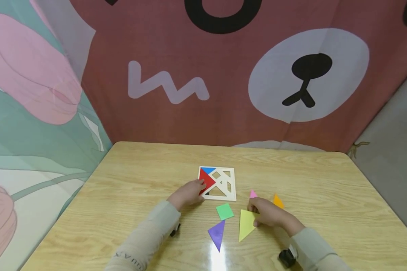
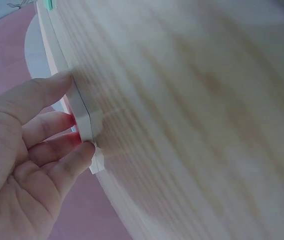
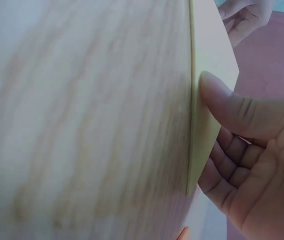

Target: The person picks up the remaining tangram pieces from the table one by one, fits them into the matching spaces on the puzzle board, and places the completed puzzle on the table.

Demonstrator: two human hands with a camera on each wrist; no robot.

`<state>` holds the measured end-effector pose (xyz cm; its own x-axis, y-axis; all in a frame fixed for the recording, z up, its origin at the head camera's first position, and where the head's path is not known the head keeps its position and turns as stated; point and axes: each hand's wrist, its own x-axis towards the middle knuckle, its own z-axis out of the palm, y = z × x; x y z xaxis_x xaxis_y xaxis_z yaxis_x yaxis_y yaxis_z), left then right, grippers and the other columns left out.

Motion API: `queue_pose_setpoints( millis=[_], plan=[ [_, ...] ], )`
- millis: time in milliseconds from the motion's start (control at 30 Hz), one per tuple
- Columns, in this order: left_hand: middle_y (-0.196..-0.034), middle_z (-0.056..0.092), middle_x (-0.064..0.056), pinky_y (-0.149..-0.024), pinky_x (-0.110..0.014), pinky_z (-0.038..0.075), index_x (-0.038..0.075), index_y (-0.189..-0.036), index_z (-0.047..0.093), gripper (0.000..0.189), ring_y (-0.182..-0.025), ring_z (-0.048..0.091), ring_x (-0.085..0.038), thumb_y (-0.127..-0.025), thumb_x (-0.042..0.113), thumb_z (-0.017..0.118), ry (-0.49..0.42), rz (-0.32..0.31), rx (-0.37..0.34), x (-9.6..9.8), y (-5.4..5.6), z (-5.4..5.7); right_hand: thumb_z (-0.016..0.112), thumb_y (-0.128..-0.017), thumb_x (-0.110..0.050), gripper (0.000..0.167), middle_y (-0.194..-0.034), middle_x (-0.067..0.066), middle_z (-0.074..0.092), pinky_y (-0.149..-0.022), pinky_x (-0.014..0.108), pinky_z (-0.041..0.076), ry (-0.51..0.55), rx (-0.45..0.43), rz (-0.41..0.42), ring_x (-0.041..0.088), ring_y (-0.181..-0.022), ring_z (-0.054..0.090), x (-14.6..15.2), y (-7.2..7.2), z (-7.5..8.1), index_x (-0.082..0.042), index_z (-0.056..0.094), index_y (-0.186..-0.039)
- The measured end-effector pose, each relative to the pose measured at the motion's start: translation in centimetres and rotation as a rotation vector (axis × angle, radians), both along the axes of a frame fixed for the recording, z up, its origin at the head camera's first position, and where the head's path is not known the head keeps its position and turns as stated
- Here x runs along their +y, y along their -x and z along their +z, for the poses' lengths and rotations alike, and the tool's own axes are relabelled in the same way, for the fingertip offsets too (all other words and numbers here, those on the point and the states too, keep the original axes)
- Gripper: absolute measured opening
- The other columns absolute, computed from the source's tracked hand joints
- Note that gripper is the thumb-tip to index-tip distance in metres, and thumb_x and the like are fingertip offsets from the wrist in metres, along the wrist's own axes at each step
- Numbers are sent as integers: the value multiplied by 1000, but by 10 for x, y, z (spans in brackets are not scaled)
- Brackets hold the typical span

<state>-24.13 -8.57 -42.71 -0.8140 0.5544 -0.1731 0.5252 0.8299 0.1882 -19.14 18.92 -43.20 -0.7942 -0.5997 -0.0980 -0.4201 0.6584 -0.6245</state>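
A white tangram board lies on the table with a red triangle and a blue piece in its left part. My left hand holds the board at its near left corner, with fingertips touching the red triangle. In the left wrist view the thumb and little finger meet the board's edge. My right hand grips a large yellow triangle along its right side. The right wrist view shows the thumb on the yellow triangle and the other fingers curled beyond it.
Left of the yellow triangle lie a green square and a purple triangle. A pink piece shows just beyond my right hand, partly hidden. An orange piece lies to its right. A printed curtain hangs behind the wooden table.
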Motion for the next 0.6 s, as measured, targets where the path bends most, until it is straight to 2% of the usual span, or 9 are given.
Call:
queue_pose_setpoints(
  millis=[167, 333, 600],
  plan=[
    [-129, 41, -12, -98, -34, 29, 2, -123, 48, 50, -118, 36, -27, -80, 25, 60, -3, 1, 5, -1, 0, 0, 67, -67, 5, 25, -73, -2, 46, -58, 25, 40, 38, -27, -11, 14, -68, 42, 2, 1, -2, -7, 47, -75],
    [-129, 41, -13, -98, -34, 29, 2, -123, 47, 49, -117, 37, -28, -81, 23, 59, 4, 1, -6, -2, -1, -1, 62, -68, 10, 22, -70, -2, 46, -56, 22, 41, 92, -56, 1, 11, -66, 43, 6, 0, -5, -6, 47, -72],
    [-129, 41, -12, -98, -34, 29, 2, -123, 47, 49, -118, 36, -28, -81, 24, 59, 0, 1, -6, 0, -1, 1, 59, -74, 5, 18, -67, -1, 42, -51, 19, 37, 153, -78, -33, 9, -62, 41, 12, -2, 0, -6, 44, -72]
  ],
)
